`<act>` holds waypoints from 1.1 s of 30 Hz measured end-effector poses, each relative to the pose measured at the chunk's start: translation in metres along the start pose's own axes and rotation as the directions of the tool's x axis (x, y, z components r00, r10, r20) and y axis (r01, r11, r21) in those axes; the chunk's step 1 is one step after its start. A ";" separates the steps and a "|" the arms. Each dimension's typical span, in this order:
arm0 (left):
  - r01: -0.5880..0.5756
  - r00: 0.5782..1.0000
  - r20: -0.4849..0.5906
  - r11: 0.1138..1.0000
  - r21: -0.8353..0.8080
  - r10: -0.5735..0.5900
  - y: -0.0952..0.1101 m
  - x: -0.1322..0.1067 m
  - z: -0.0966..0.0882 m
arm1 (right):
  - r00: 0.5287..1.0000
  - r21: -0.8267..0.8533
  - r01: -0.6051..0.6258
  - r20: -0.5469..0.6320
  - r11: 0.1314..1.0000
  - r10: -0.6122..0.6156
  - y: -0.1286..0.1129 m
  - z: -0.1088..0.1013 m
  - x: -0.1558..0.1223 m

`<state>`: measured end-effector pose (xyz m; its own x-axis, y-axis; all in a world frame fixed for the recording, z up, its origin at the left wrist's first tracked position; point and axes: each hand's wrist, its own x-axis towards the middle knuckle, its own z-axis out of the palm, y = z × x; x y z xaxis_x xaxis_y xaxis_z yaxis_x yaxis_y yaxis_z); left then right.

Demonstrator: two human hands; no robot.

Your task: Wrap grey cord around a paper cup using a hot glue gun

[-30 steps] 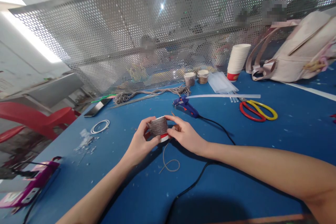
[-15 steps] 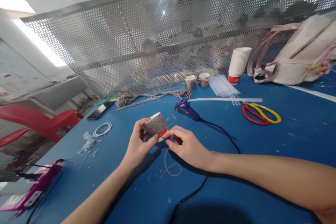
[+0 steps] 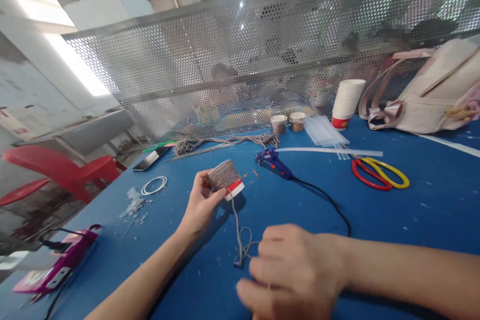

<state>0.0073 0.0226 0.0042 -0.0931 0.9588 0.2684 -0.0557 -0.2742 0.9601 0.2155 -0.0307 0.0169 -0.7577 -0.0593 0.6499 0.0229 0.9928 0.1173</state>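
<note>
Head view, only one. Left hand [image 3: 198, 207] is clamped on a paper cup [image 3: 224, 176], mid-table, fingers on far side, thumb on near side. Cup is tilted, wound in grey cord over most of its wall; red and white band bare at the right end. Cord tail [image 3: 237, 225] hangs from the cup by the thumb, runs near, bunches and loops on the blue table [image 3: 423, 215], just left of the right hand.

Right hand [image 3: 292, 270] is near right, well apart from the left, fingers curled; too blurred to tell whether it grips anything, maybe the cord.

Far side of cup, a bit right: blue glue gun [image 3: 275, 162], black cable running near right. Clear stick [image 3: 330, 151] extends right from it, then scissors [image 3: 381, 177] with red and yellow handles. Farther: two small cups [image 3: 279, 125] side by side, clear plastic sleeves [image 3: 325, 131], stack of paper cups [image 3: 347, 100], pale backpack [image 3: 435, 95] far right.

Left side, far to near: cord bundle [image 3: 187, 146], phone [image 3: 150, 160], white ring [image 3: 152, 193], pale scraps [image 3: 133, 205], purple power strip [image 3: 62, 262]. Perforated screen [image 3: 180, 70] stands behind.
</note>
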 end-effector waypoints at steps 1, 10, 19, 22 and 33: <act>0.015 1.000 0.004 1.000 -0.027 -0.015 0.001 0.001 0.000 | 0.998 -0.019 -0.061 -0.002 0.998 0.061 0.006 -0.005 -0.005; 0.106 0.994 0.037 0.985 -0.134 -0.102 0.008 0.000 0.007 | 0.372 -0.077 -0.928 -0.111 0.365 0.922 0.081 -0.018 -0.068; 0.192 0.981 0.050 0.962 -0.196 -0.186 0.010 -0.005 0.015 | 0.056 0.176 -0.984 0.134 0.032 0.989 0.142 0.005 -0.055; 0.234 0.972 0.052 0.948 -0.216 -0.228 0.013 -0.006 0.017 | 0.058 0.201 -0.979 0.154 0.026 0.986 0.149 0.014 -0.048; 0.255 0.967 0.038 0.935 -0.246 -0.254 0.014 -0.008 0.016 | 0.113 0.271 -0.957 0.007 0.107 0.994 0.113 -0.002 -0.031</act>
<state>0.0236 0.0124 0.0172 -0.0378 0.9991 0.0189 -0.3202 -0.0300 0.9469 0.2428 0.0831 0.0121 -0.0676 0.9804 0.1853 0.5504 0.1915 -0.8126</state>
